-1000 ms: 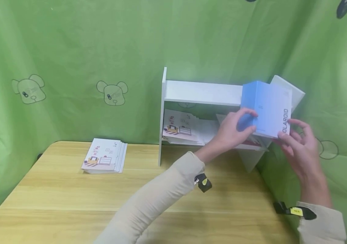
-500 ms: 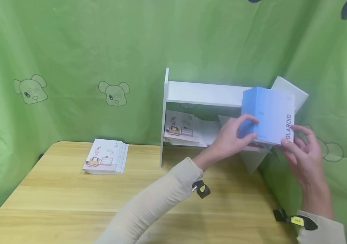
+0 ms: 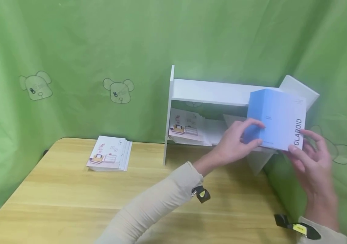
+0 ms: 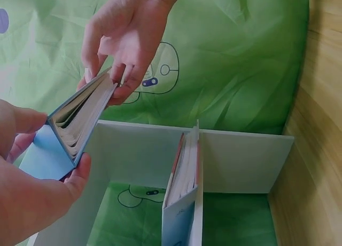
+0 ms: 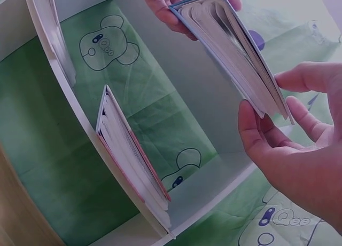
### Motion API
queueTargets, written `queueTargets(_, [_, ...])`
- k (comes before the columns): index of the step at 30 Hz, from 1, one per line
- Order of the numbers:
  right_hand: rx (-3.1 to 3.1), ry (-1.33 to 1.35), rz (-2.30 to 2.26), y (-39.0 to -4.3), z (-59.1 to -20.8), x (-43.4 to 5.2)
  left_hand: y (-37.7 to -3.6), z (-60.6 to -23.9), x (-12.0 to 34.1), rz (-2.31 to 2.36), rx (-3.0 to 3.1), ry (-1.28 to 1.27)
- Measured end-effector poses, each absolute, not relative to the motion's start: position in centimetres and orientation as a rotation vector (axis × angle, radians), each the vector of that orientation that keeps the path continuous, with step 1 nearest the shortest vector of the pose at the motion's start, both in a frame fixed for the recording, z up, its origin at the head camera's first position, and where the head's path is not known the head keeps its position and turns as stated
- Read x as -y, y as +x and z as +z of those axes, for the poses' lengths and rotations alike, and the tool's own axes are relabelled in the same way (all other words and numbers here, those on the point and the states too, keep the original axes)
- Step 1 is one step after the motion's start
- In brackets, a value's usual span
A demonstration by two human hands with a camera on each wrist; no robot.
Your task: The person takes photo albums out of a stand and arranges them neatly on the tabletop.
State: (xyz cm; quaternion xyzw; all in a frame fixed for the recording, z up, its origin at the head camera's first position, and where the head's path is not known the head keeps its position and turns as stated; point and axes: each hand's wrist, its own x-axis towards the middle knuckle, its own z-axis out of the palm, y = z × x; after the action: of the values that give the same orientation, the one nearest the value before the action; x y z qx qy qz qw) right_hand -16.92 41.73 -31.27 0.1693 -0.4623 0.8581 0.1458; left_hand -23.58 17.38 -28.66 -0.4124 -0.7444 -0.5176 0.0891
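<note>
A blue book [image 3: 278, 118] with dark lettering ending in "OLAROID" is held between both hands, in front of the right end of a white two-tier shelf [image 3: 222, 91]. My left hand [image 3: 236, 142] pinches it at the spine side, thumb below and fingers above. My right hand [image 3: 317, 166] grips the opposite, page-edge side between thumb and fingers. From the right wrist view, the pages [image 5: 230, 48] are slightly fanned between the covers. Below it, a second book [image 5: 131, 150] with red edging stands on the shelf's lower board, seen also in the left wrist view [image 4: 181, 187].
Several white booklets [image 3: 188, 128] with a printed vehicle lie at the left of the lower board. A matching stack [image 3: 106, 154] lies on the wooden table [image 3: 85, 203], left of the shelf. A green curtain [image 3: 79, 40] hangs close behind and to the right.
The hands and the blue book have come down a little relative to the shelf, with the same hold. The view has shifted slightly. The stack on the table has stayed put.
</note>
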Motion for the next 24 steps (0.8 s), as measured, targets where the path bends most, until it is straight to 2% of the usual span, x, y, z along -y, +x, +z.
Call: queueTargets(24, [1.465, 0.545, 2.337, -15.5, -34.1, -40.9, -22.2, -32.0, -15.8, -1.56, 2.163, -1.274])
